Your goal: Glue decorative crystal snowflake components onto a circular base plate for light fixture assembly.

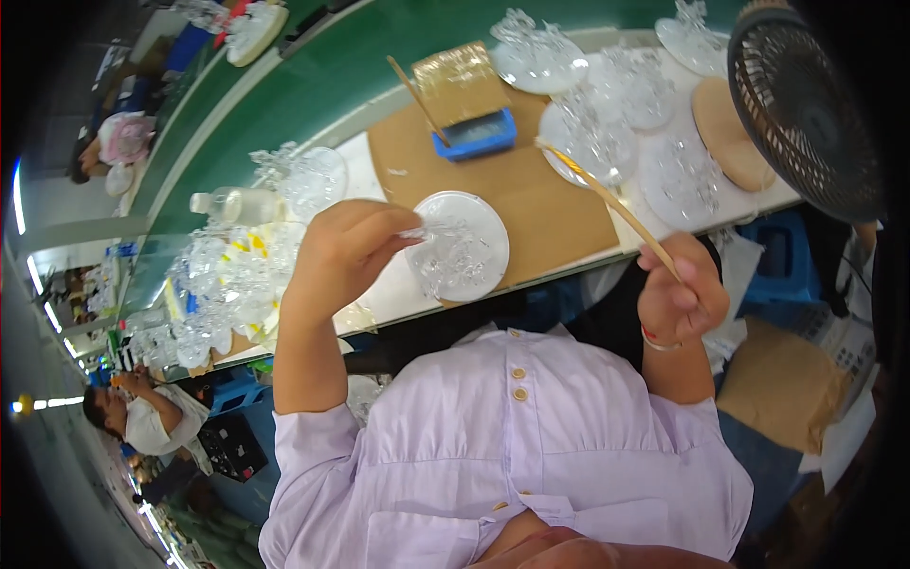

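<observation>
My left hand (343, 248) grips a small clear plastic ornament piece (431, 248) and holds it over a round clear disc (466, 242) that lies on the brown cardboard mat (531, 194). My right hand (679, 284) pinches a thin bamboo stick (607, 197) whose tip points up and left toward a clear disc with crystal-like parts (588, 142). A blue tray (479, 135) with a second stick (415, 95) leaning in it sits at the far end of the mat, under a gold-coloured pad (460, 81).
Several finished clear discs (654, 90) lie at the right of the white bench. A pile of clear parts (227, 275) and a plastic bottle (232, 202) sit at the left. A black fan (806, 104) stands at right. A green conveyor belt (313, 85) runs behind. Other people sit at left.
</observation>
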Demonstrator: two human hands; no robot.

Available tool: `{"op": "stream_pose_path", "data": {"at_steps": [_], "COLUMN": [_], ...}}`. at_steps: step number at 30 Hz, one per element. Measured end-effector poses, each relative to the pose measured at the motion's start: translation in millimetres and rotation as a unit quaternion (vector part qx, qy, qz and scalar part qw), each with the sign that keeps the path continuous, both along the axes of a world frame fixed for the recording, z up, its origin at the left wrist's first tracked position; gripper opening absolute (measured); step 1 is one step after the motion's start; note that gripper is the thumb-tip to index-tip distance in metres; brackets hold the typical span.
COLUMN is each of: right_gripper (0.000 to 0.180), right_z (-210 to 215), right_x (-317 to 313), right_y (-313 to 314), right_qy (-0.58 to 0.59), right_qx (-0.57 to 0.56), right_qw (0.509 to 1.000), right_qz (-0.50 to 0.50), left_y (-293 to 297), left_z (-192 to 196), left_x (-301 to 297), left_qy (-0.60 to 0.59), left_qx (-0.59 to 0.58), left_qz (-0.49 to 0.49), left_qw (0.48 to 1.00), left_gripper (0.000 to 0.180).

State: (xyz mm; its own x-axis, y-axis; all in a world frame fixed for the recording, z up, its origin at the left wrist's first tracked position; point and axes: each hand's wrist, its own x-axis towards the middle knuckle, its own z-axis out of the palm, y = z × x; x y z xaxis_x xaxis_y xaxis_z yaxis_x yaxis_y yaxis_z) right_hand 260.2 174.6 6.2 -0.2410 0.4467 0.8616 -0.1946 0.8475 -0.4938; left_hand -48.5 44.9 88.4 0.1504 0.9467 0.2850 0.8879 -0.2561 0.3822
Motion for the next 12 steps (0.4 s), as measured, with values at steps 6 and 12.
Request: {"op": "stream_pose_path", "data": {"at_steps": [6,12], "right_gripper": [0.028,0.030], "right_z": [4.0,-1.3], "right_x": [13.9,9.7], "right_y": [3.2,0.1], "right_qy": [-0.053,-0.057], "right_qx": [0.008,0.054], "right_qw": [0.996,0.990], "right_qz": [0.072,0.121], "left_y": [-2.8,94.4], "left_z": [67.7,74.1], "left_x": [-63.6,-145.8], "left_qy": [-0.039,0.089], "left_qx": [0.118,0.127], "left_qz": [0.290,0.337], "left_qw": [0.949,0.929], "left_gripper": [0.016,0.023]}}
